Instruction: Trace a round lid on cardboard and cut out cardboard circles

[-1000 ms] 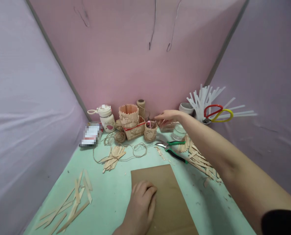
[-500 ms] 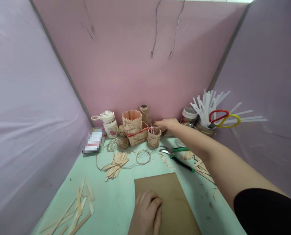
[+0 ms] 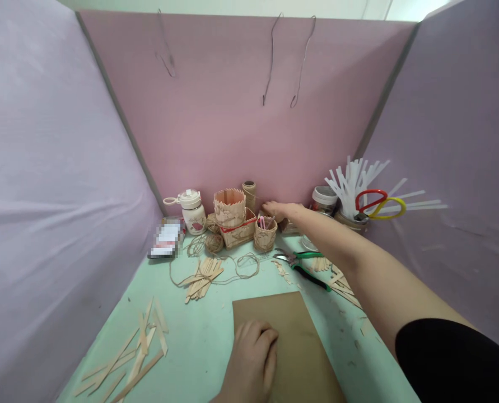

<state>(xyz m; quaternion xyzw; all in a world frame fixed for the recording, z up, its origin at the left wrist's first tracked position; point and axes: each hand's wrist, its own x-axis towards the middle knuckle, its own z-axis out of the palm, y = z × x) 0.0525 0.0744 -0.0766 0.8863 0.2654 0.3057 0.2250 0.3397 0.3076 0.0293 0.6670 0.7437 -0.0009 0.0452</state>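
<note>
My left hand (image 3: 254,350) lies on a brown board (image 3: 302,341) at the front of the table. Its fingers are curled in and closed; whatever may be inside them is hidden. At the back, my right hand (image 3: 279,210) reaches out with its fingers stretched forward and downward, just behind a small stick-covered cup (image 3: 265,235) with a pink-handled tool in it. Below the palm a wooden box-like piece (image 3: 290,228) partly shows. I cannot see clearly what the right fingertips touch.
Green-handled pruning shears (image 3: 303,267) lie below my right forearm. Craft sticks (image 3: 203,278) and twine (image 3: 214,242) spread over the middle. Loose wood strips (image 3: 135,352) are at front left. A white bottle (image 3: 193,215), a stick basket (image 3: 229,210) and scissors (image 3: 383,205) stand at the back.
The view has tilted up slightly, so the things sit a little differently in the picture. My right hand stays over the back things, and the left remains closed on the board.
</note>
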